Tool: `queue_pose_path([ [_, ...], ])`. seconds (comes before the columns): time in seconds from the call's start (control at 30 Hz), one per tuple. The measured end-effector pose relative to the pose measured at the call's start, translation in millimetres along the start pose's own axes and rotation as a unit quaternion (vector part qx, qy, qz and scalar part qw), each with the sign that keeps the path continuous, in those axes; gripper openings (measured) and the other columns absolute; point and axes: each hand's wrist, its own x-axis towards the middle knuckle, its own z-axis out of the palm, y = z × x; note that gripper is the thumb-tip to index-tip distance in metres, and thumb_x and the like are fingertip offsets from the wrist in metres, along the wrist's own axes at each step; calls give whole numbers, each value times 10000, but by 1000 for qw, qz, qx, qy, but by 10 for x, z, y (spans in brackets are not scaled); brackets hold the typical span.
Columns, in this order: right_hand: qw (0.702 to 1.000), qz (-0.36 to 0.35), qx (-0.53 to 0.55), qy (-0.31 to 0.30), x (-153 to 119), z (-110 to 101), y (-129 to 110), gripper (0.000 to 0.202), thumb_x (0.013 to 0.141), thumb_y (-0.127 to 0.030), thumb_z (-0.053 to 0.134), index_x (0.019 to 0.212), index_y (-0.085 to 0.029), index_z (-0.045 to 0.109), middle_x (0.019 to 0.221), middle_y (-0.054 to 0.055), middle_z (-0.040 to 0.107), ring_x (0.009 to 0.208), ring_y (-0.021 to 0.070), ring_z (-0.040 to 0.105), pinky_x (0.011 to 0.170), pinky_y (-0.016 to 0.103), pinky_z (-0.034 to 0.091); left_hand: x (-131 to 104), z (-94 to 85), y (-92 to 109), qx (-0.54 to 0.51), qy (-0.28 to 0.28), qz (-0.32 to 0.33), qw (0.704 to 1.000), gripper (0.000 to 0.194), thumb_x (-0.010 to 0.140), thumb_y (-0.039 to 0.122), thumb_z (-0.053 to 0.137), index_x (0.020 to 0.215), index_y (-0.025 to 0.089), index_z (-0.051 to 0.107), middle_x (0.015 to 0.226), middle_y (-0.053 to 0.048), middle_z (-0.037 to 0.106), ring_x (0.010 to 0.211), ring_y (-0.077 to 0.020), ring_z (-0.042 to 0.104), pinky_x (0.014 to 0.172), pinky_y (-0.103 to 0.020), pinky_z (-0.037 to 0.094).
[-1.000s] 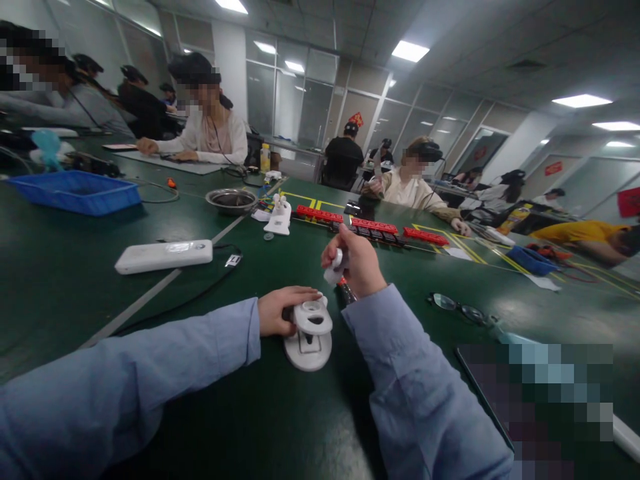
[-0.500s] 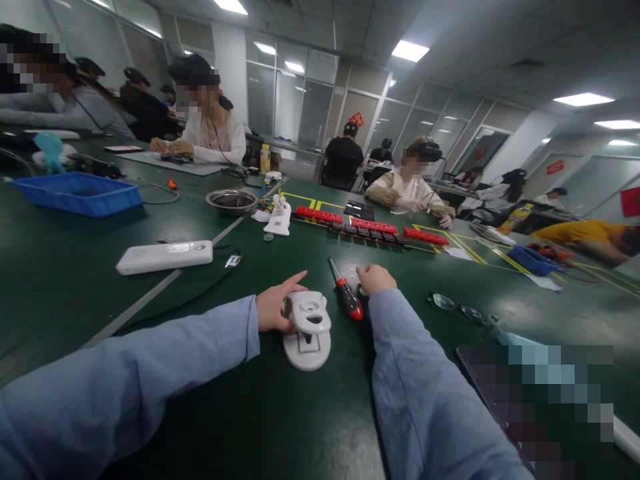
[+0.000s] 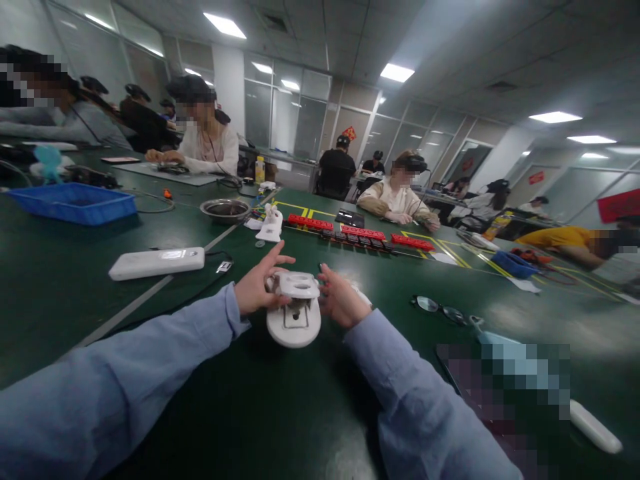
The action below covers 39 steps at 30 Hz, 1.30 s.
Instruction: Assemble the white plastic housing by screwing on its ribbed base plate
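In front of me on the green table is a white plastic device (image 3: 295, 328) with a rounded base and a raised upper plate with oval openings. My left hand (image 3: 257, 283) grips its left side, thumb low against it, with two fingers extended upward. My right hand (image 3: 344, 298) is open at the right side, its fingertips very close to the upper plate; whether they touch I cannot tell. A small dark tip shows just above my right fingers, and most of the screwdriver is hidden. Part of a white piece (image 3: 361, 295) peeks out behind my right hand.
Left are a white power bank-like block (image 3: 157, 263) and a blue tray (image 3: 75, 205). A metal bowl (image 3: 225, 209), a white figure-shaped part (image 3: 271, 225) and red strips (image 3: 363, 233) lie farther back. Glasses (image 3: 440, 309) and a dark tablet-like slab are at right. Co-workers sit around.
My right hand has moved left from beyond the screwdriver to the device's right side, fingers now spread. The screwdriver has become mostly hidden. The camera view has shifted slightly.
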Motion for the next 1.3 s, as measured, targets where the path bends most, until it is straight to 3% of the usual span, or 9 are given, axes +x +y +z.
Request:
queue_pose_path([
  [0.13, 980, 74, 108, -150, -60, 159, -14, 282, 807, -357, 368, 797, -137, 544, 574, 14, 590, 531, 138, 563, 605, 289, 462, 80, 70, 122, -15, 20, 9, 1000, 968, 484, 199, 739, 1289, 265, 205, 1192, -101, 393, 1002, -225, 471, 866, -363, 358],
  [0.23, 986, 21, 133, -99, 4, 158, -113, 255, 799, -311, 380, 783, -128, 558, 584, 21, 612, 579, 151, 587, 648, 297, 463, 88, 167, 163, -105, 162, -27, 981, 867, 495, 309, 735, 1238, 254, 291, 1203, -78, 401, 1110, -215, 392, 927, -317, 296],
  [0.3, 992, -66, 108, -29, 77, 141, -175, 248, 780, -299, 398, 783, -115, 564, 615, 46, 624, 610, 173, 596, 648, 321, 464, 69, 261, 180, -237, 241, -134, 932, 707, 610, 506, 591, 1205, 231, 326, 1207, -85, 405, 1123, -227, 381, 896, -335, 329],
  [0.4, 976, -193, 75, 65, 214, 135, -195, 238, 739, -306, 448, 836, -113, 548, 711, 65, 634, 672, 183, 597, 660, 327, 459, 43, 436, 203, -454, 231, -331, 794, 686, 722, 641, 241, 1159, 130, 378, 1134, -154, 462, 1047, -291, 449, 766, -420, 418],
  [0.53, 940, -289, 53, 174, 387, 159, -57, 373, 641, -343, 581, 947, -173, 452, 870, 20, 591, 790, 140, 555, 748, 281, 418, 100, 636, 214, -606, 224, -325, 690, 663, 771, 587, 133, 1092, 100, 449, 977, -158, 556, 916, -296, 537, 646, -421, 466],
  [0.73, 912, -349, -30, 215, 404, 226, 187, 478, 534, -325, 678, 940, -205, 454, 791, -15, 553, 735, 148, 526, 720, 294, 401, 241, 741, 155, -572, 302, -300, 701, 239, 808, 304, 388, 944, 173, 533, 736, -47, 605, 685, -206, 601, 569, -330, 492],
  [1.03, 879, -396, 10, 266, 329, 62, -168, 444, 601, -358, 616, 955, -198, 401, 880, 0, 535, 787, 121, 533, 748, 277, 416, 68, 687, 46, -531, 317, -393, 680, 339, 858, 324, 254, 622, 150, 426, 536, -24, 472, 439, -98, 495, 389, -196, 456],
  [1.17, 894, -378, 128, 205, 214, 9, -327, 344, 626, -329, 593, 892, -183, 431, 837, -6, 568, 744, 115, 561, 719, 281, 445, 78, 583, -17, -520, 316, -416, 676, 266, 833, 227, 335, 577, 162, 366, 503, 9, 415, 382, -68, 428, 339, -163, 410],
  [1.3, 936, -277, 177, 125, 31, 89, -125, 306, 606, -267, 624, 852, -179, 466, 732, -22, 591, 665, 124, 574, 673, 286, 460, 246, 384, -118, -537, 306, -390, 683, 157, 777, 94, 342, 661, 150, 433, 538, -7, 463, 412, -109, 487, 349, -213, 426],
])
